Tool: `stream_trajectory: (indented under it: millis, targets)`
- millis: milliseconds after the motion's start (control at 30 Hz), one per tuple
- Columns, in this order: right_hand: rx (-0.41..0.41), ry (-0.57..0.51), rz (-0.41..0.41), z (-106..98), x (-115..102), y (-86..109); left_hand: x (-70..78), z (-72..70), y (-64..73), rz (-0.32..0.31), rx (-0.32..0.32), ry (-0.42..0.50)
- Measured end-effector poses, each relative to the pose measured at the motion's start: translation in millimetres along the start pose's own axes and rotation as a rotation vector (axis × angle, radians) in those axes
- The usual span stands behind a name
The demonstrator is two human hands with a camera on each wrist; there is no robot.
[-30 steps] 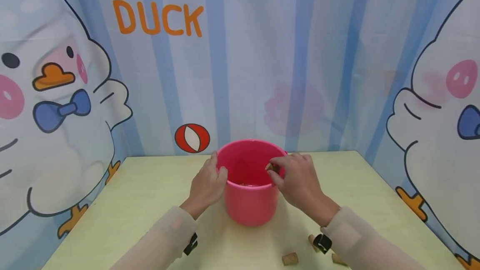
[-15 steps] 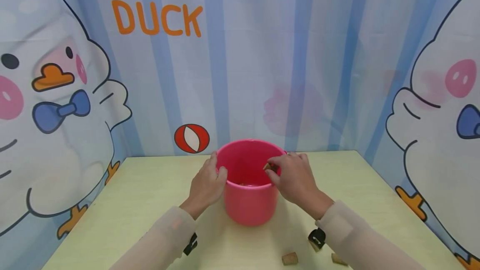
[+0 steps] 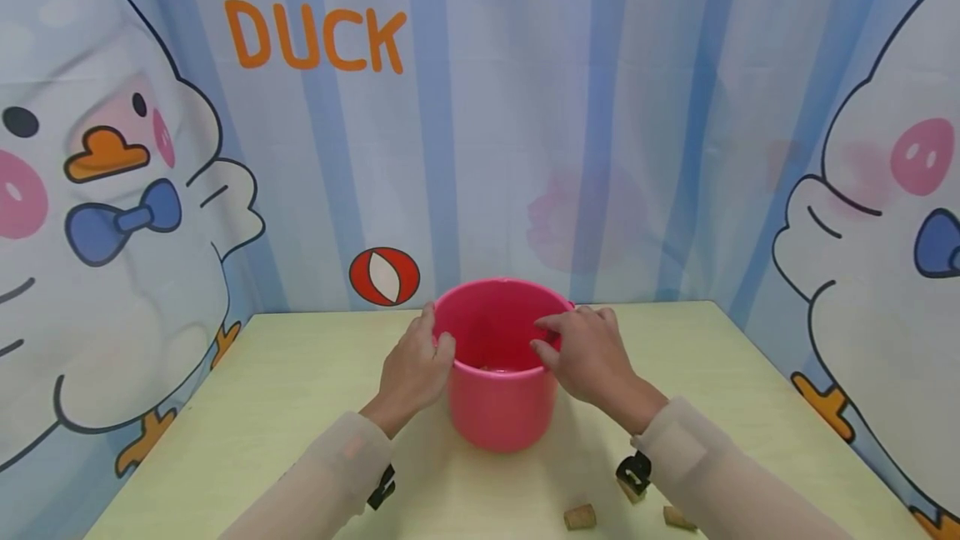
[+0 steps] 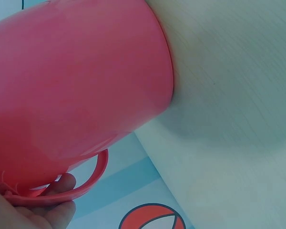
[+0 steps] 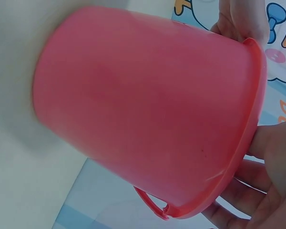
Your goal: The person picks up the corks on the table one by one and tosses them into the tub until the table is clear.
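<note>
A pink plastic bucket [image 3: 501, 411] stands upright on the table. My left hand [image 3: 412, 369] holds it at the left of the rim. In the left wrist view, those fingers curl round its side handle [image 4: 96, 177]. My right hand [image 3: 591, 357] is at the right of the rim, thumb and index finger parted over the opening with nothing between them. The right wrist view has its other fingers [image 5: 248, 191] outside, right by the rim. Deep in the bucket shows a small patch of brown; most of the bottom is hidden by the front wall.
Corks lie on the table near its front: one cork [image 3: 580, 517] in front of the bucket, another cork [image 3: 678, 518] farther right, and a third [image 3: 632, 492] partly under the black strap of the right wrist. A duck-print curtain [image 3: 510, 123] hangs behind the table.
My right thumb and index finger have let go of the cork they pinched over the bucket, and it is out of sight. The left hand and the bucket have stayed put.
</note>
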State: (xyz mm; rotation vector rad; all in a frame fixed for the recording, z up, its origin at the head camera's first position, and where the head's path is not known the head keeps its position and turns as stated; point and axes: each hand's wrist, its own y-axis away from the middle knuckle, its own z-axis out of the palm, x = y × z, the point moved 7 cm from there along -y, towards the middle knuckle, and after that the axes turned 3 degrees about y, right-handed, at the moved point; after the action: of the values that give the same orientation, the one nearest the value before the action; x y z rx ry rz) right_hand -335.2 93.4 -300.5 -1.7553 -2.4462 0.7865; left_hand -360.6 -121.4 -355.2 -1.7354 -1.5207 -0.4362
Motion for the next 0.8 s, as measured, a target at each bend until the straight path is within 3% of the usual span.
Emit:
stream_trajectory:
  millis: [533, 800]
  targets:
    - [0.139, -0.081, -0.058, -10.0, 3.9, 11.1, -0.3, -0.6, -1.0, 0.002, -0.001, -0.011]
    - [0.166, -0.114, -0.074, -15.9, 3.7, 24.1, 0.5, -0.4, -0.4, 0.015, 0.001, -0.007]
